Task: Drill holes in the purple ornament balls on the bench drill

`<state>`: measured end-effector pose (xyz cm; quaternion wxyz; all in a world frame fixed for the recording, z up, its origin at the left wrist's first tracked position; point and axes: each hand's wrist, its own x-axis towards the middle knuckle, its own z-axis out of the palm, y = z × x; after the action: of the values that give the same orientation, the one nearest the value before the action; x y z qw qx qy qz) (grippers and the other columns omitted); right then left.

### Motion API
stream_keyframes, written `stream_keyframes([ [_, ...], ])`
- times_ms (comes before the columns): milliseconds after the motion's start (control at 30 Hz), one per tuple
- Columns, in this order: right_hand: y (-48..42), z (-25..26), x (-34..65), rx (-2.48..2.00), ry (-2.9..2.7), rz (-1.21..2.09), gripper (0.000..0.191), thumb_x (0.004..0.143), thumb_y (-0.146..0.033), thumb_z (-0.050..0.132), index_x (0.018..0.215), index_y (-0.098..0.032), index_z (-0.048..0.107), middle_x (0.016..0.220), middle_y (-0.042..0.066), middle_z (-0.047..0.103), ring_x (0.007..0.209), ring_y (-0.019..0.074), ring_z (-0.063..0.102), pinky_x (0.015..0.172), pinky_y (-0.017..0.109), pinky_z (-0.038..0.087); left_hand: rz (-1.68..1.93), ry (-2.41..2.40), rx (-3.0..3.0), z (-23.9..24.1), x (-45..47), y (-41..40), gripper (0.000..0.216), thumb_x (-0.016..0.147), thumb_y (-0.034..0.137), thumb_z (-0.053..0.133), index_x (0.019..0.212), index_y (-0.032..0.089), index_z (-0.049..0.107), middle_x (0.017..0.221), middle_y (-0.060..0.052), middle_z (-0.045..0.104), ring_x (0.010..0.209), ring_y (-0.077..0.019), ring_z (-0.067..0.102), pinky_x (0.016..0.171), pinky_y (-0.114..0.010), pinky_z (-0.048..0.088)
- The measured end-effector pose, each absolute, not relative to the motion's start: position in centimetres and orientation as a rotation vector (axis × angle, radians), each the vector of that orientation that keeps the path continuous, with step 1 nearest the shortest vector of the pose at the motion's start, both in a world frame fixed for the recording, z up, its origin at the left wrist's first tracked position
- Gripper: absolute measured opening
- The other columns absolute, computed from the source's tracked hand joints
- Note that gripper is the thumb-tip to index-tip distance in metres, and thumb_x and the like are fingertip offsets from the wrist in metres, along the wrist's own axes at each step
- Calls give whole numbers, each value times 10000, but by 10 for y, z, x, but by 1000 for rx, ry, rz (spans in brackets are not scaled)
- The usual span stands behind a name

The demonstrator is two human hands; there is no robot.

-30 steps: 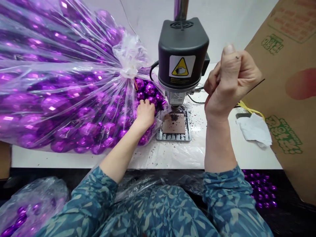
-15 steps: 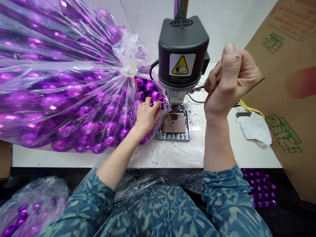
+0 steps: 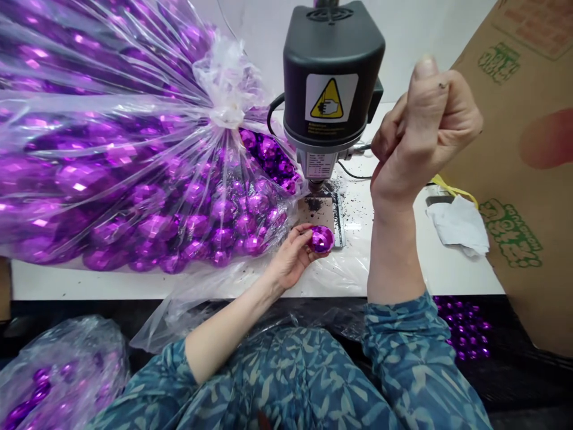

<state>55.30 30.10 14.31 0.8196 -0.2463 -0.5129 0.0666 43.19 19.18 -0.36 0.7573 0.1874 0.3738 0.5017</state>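
My left hand (image 3: 290, 258) pinches one faceted purple ball (image 3: 321, 239) in its fingertips, just in front of the small drill press's base plate (image 3: 319, 209). The ball is held near the plate's front edge, below the black motor head (image 3: 332, 77). My right hand (image 3: 423, 134) is raised in a fist to the right of the press head, closed round its lever, which is mostly hidden in the fist. A big clear plastic bag (image 3: 116, 155) full of purple balls lies on the white table to the left, its open mouth beside the press.
A large cardboard box (image 3: 528, 149) stands at the right, with a crumpled white cloth (image 3: 459, 224) next to it. Dark shavings litter the table (image 3: 403, 280) round the press. More purple balls lie low at the right (image 3: 463, 328) and in a bag at bottom left (image 3: 54, 370).
My left hand has come out of the bag's mouth with one purple ball and moved right and toward me, to the front of the base plate. My right fist stays raised.
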Motion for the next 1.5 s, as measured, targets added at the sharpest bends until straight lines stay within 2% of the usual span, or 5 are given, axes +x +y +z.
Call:
stream_keyframes([
  [200,298,143,553,-469,-1077,199,634,800,-783,528,578,-262,243,413,-87,253,334,69,207,385,319,190,1185,847,392,-15,424,212,292,859,294,754,1054,202,557,1034,-40,719,924,-172,725,915,-383,618],
  [400,297,143,552,-460,-1071,187,616,854,-711,566,576,-258,253,415,-93,259,332,63,209,392,303,217,1318,1024,950,-32,417,218,523,764,380,853,1190,252,578,1084,-34,706,925,-152,686,753,-254,590],
  [667,297,142,553,-506,-1080,175,651,798,-818,484,577,-260,233,405,-88,251,327,68,218,383,309,238,1402,1033,1240,-50,402,248,425,980,574,558,1297,291,547,1260,-62,673,1124,-184,676,988,-345,563],
  [1000,295,141,552,-437,-1080,193,611,817,-662,629,577,-247,250,422,-81,277,337,73,235,379,310,208,1440,1189,1526,-73,401,272,581,905,592,667,1337,222,552,1339,-129,648,1246,-268,629,1105,-451,490],
  [1500,294,143,551,-518,-1088,133,644,816,-804,437,584,-251,205,419,-71,234,346,78,232,385,317,235,1357,1082,1476,-71,409,280,697,748,544,850,1286,189,584,1269,-139,694,1179,-276,679,1069,-461,539],
])
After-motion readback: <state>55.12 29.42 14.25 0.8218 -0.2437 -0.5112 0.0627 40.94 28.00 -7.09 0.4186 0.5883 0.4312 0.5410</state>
